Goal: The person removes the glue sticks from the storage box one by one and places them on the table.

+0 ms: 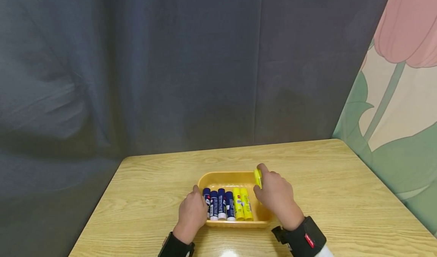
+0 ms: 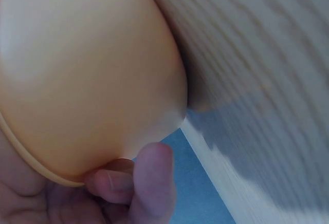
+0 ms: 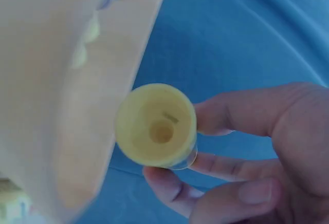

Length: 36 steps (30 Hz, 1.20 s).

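A yellow-orange plastic tray [image 1: 235,224] sits on the table, its outer wall [image 2: 103,80] filling much of the left wrist view. My left hand [image 1: 192,210] grips the tray's left end, fingers [image 2: 154,175] curled at the rim. Inside lie several dark blue glue sticks [image 1: 222,205] in a row, and two yellow glue sticks [image 1: 238,204] lie beside them on the right. My right hand [image 1: 276,196] pinches another yellow glue stick [image 1: 257,178] over the tray's right end. In the right wrist view, the round hollow end of that glue stick [image 3: 154,126] faces the camera.
The wooden table [image 1: 146,200] extends around the tray on all sides. Behind it hangs a dark grey-blue curtain [image 1: 205,78]. A wall with a painted tulip [image 1: 406,25] stands along the right. Black bands [image 1: 304,238] wrap both wrists.
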Available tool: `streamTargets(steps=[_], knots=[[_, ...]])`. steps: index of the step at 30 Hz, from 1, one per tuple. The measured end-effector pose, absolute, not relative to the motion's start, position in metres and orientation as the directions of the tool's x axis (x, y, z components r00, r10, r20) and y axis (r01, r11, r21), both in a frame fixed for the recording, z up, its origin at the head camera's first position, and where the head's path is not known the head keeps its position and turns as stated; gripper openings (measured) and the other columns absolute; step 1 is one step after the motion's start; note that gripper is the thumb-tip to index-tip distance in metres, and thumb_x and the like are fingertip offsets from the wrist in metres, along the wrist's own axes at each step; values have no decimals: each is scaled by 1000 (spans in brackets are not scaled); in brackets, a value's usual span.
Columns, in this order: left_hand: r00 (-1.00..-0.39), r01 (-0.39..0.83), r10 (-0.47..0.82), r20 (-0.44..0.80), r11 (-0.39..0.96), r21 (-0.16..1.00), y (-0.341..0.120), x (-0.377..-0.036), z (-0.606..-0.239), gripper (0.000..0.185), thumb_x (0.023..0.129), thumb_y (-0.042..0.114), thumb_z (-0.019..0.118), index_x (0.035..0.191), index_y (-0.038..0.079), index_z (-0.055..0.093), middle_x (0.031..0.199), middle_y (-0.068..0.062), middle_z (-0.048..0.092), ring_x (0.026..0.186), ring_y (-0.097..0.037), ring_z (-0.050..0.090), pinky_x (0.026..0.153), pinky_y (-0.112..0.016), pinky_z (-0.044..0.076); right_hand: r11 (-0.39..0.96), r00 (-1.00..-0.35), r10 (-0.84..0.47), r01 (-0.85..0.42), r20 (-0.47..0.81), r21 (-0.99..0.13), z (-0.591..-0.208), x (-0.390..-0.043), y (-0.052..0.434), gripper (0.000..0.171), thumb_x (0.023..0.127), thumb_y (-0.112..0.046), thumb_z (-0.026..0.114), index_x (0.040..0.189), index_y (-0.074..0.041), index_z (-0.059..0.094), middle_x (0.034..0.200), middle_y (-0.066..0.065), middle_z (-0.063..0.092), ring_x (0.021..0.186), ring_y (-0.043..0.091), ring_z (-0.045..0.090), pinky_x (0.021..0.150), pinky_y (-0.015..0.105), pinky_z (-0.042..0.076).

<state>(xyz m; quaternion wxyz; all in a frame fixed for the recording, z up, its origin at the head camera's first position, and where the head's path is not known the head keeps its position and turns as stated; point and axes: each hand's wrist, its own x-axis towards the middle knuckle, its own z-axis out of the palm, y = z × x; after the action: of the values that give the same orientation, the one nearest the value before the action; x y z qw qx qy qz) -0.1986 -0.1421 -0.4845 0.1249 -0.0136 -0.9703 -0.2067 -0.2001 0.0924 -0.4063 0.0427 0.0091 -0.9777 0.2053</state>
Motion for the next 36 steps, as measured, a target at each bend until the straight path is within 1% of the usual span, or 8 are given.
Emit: streamTargets(steps=[5, 10, 14, 19, 22, 27, 33, 36], knots=[[-968, 76, -27, 249, 915, 396, -142, -199, -485, 38, 98, 9, 53, 124, -18, 51, 83, -24, 66, 68, -34, 68, 55, -43, 53, 908, -998, -1, -30, 69, -418, -389, -194, 104, 62, 85, -17, 75, 139, -4, 48, 91, 16, 65, 66, 23, 55, 52, 33, 45], [-971, 70, -29, 237, 914, 400, -143, -199, -484, 40, 98, 10, 53, 126, -19, 50, 86, -25, 66, 70, -36, 69, 56, -44, 54, 905, -1000, -5, -10, 13, -425, -377, -191, 122, 61, 86, -17, 71, 140, -4, 46, 89, 15, 66, 65, 22, 56, 51, 33, 43], [-972, 69, -28, 232, 913, 401, -143, -199, -484, 39, 97, 10, 53, 125, -18, 50, 85, -25, 66, 69, -36, 68, 56, -44, 53, 907, -1000, -3, 8, -26, -421, -372, -191, 137, 61, 87, -17, 70, 140, -3, 45, 84, 11, 65, 64, 23, 54, 52, 33, 42], [-965, 83, -24, 260, 917, 391, -143, -199, -485, 35, 96, 8, 54, 121, -17, 51, 80, -23, 65, 66, -35, 67, 54, -44, 52, 902, -998, 8, 36, -66, -430, -368, -192, 153, 63, 87, -18, 70, 142, -2, 42, 78, 9, 61, 61, 22, 53, 51, 33, 40], [-964, 84, -24, 266, 918, 388, -142, -199, -485, 34, 96, 7, 54, 120, -17, 52, 79, -23, 64, 65, -35, 67, 53, -45, 51, 900, -996, 15, 52, -90, -433, -368, -193, 161, 62, 88, -17, 68, 142, -2, 42, 78, 9, 59, 60, 22, 52, 52, 33, 40], [-964, 81, -28, 265, 917, 390, -142, -199, -484, 31, 96, 7, 54, 118, -15, 53, 78, -21, 64, 65, -35, 67, 53, -44, 51, 897, -991, 24, 80, -132, -435, -371, -198, 172, 58, 89, -16, 67, 140, -1, 43, 88, 14, 60, 64, 23, 53, 55, 34, 40], [-969, 67, -34, 245, 918, 391, -142, -198, -483, 36, 96, 8, 54, 122, -17, 51, 80, -23, 64, 67, -36, 67, 54, -45, 52, 901, -984, 41, 112, -173, -420, -380, -208, 183, 56, 88, -14, 69, 136, 2, 45, 107, 28, 62, 75, 28, 55, 61, 37, 45], [-973, 61, -34, 226, 915, 398, -142, -199, -483, 38, 97, 9, 53, 124, -17, 50, 82, -23, 65, 68, -36, 67, 55, -44, 53, 900, -982, 49, 123, -183, -419, -387, -213, 187, 56, 87, -13, 68, 136, 3, 46, 110, 30, 62, 76, 29, 56, 62, 38, 45]])
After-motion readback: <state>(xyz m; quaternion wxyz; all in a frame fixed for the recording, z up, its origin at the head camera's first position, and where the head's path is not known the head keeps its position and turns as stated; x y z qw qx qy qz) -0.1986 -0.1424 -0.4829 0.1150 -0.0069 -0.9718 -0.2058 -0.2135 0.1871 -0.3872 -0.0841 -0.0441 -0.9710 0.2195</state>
